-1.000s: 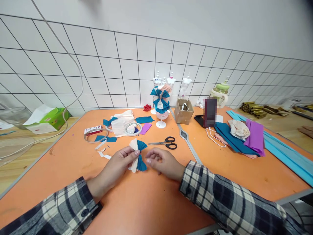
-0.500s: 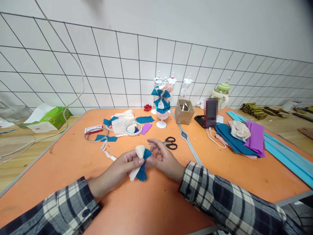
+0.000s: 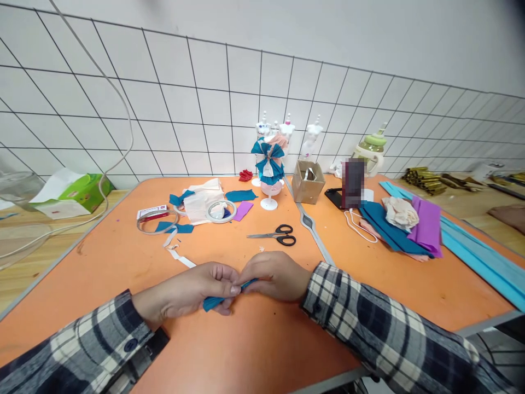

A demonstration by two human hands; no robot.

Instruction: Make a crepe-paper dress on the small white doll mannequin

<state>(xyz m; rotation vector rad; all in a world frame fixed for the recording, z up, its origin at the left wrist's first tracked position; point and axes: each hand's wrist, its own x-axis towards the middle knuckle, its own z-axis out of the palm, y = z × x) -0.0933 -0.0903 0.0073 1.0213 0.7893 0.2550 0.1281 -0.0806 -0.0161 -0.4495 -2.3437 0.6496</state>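
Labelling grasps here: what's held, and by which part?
A blue folded piece, pinched near its middle by the left hand; the right hand is at its right end, its grip partly hidden.

No lettering is legible: the small red marks on the flat box (image 3: pixel 151 212) and the green pack (image 3: pixel 88 196) are too blurred to read.
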